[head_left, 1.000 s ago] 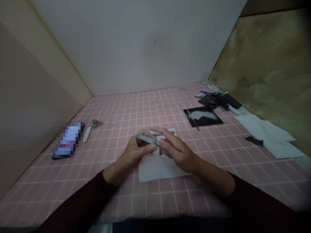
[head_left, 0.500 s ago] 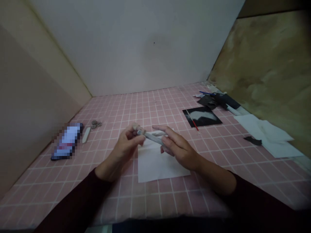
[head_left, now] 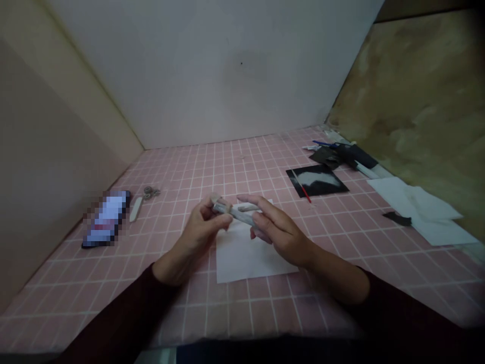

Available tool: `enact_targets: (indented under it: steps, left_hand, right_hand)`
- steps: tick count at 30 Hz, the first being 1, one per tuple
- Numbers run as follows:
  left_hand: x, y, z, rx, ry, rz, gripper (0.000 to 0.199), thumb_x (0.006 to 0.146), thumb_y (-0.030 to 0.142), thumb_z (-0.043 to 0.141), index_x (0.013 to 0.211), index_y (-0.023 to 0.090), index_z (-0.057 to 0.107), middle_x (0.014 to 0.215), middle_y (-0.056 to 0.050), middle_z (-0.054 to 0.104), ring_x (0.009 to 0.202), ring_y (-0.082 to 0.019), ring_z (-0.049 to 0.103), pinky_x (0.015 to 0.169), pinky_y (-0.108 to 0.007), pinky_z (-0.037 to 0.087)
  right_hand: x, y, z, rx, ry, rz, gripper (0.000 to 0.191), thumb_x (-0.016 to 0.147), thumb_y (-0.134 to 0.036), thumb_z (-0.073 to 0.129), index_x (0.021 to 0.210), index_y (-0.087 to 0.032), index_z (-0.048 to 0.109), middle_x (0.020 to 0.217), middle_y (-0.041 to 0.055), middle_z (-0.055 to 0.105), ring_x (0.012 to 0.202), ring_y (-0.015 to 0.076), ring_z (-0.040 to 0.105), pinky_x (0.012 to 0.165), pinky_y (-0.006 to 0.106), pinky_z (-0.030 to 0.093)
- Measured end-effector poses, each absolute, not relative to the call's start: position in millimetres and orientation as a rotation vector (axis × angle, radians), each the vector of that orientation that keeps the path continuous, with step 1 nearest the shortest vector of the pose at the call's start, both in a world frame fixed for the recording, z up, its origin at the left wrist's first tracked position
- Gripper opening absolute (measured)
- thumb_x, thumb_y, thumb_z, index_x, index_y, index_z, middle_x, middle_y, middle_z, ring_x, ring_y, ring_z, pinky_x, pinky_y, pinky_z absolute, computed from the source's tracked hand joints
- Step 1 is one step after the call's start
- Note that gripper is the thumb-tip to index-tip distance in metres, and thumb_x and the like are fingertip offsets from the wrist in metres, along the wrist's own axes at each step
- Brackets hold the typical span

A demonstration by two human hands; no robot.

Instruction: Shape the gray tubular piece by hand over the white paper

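A person is holding a grey stick (head_left: pixel 244 217) with two hands, just above a sheet of white paper (head_left: pixel 252 260). The left hand (head_left: pixel 200 222) is pinching one end, with its thumb and fingertips closed on it. The right hand (head_left: pixel 278 232) is gripping the other end, its thumb pressing on top and its lower fingers tucking underneath. Its pointing finger is reaching out straight, apart from the stick. Holding both ends is probably keeping the stick steady and stopping it from turning. The stick is slanting down toward the right hand. A thin grey strip (head_left: pixel 248 208) is showing just past it, but whether it is lying on the paper or touching a finger is hard to tell.

The paper is lying flat in front of the person, perhaps so that it is easy to reach. A phone (head_left: pixel 108 217) is lying on the left, and its place there seems to be leaving room for both arms. Over on the right, a red stick (head_left: pixel 306 193) is resting across a black card (head_left: pixel 333 188). More white sheets (head_left: pixel 435 231) are lying near the wall. Whether the grey stick is hollow or holding anything inside is too blurry to tell.
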State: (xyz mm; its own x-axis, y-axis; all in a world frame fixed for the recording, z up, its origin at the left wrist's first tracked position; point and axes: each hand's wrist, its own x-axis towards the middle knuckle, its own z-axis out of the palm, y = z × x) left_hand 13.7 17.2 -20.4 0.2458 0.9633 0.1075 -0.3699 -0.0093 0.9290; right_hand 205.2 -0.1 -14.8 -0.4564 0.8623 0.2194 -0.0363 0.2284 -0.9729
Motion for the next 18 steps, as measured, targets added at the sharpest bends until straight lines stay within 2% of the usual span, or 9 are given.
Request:
enact_targets:
  steps: [4,7,9,12,14,18]
  left_hand:
    - [17,15,-21,1.108,0.700,1.082,0.026,0.069,0.023,0.085,0.084,0.018,0.064,0.070,0.003,0.062,0.063,-0.011,0.058,0.061,-0.023,0.046]
    - [9,21,-15,1.116,0.747,1.271,0.027,0.064,0.020,0.087,0.079,0.016,0.065,0.069,0.004,0.059,0.059,-0.007,0.051,0.054,-0.018,0.039]
    - [6,23,-14,1.109,0.736,1.314,0.026,0.064,0.019,0.086,0.079,0.017,0.065,0.070,0.004,0.058,0.059,-0.007,0.050,0.054,-0.017,0.040]
    - [10,19,-18,1.106,0.734,1.180,0.024,0.068,0.016,0.084,0.084,0.018,0.065,0.071,0.004,0.060,0.062,-0.007,0.053,0.058,-0.017,0.042]
    - [11,18,-21,1.120,0.667,1.047,0.030,0.065,0.017,0.086,0.087,0.018,0.066,0.066,0.004,0.058,0.058,-0.008,0.052,0.056,-0.019,0.042]
    - [7,23,-20,1.088,0.694,1.265,0.026,0.065,0.020,0.087,0.080,0.017,0.066,0.071,0.004,0.058,0.057,-0.006,0.048,0.053,-0.017,0.039]
  right_hand:
    - [205,1,-18,-0.748,-1.674,1.340,0.038,0.104,-0.032,0.041,0.141,-0.021,0.048,0.084,0.0006,0.056,0.069,0.0122,0.051,0.065,0.027,0.047]
    - [207,0,-16,-0.764,-1.651,1.347,0.039,0.104,-0.030,0.040,0.141,-0.020,0.048,0.076,-0.0017,0.052,0.065,0.0119,0.048,0.063,0.027,0.046]
    - [207,0,-14,-0.771,-1.654,1.340,0.039,0.105,-0.030,0.040,0.141,-0.019,0.047,0.075,-0.0023,0.051,0.063,0.0116,0.046,0.063,0.027,0.046]
    - [206,0,-14,-0.762,-1.671,1.339,0.039,0.104,-0.031,0.041,0.141,-0.019,0.048,0.077,-0.0017,0.052,0.066,0.0121,0.049,0.065,0.028,0.046]
    - [206,0,-14,-0.757,-1.682,1.346,0.038,0.104,-0.031,0.041,0.140,-0.019,0.048,0.078,-0.0012,0.052,0.068,0.0124,0.050,0.066,0.028,0.045]
    - [207,0,-13,-0.775,-1.636,1.374,0.038,0.104,-0.030,0.040,0.139,-0.019,0.048,0.075,-0.0024,0.049,0.064,0.0119,0.046,0.062,0.026,0.045]
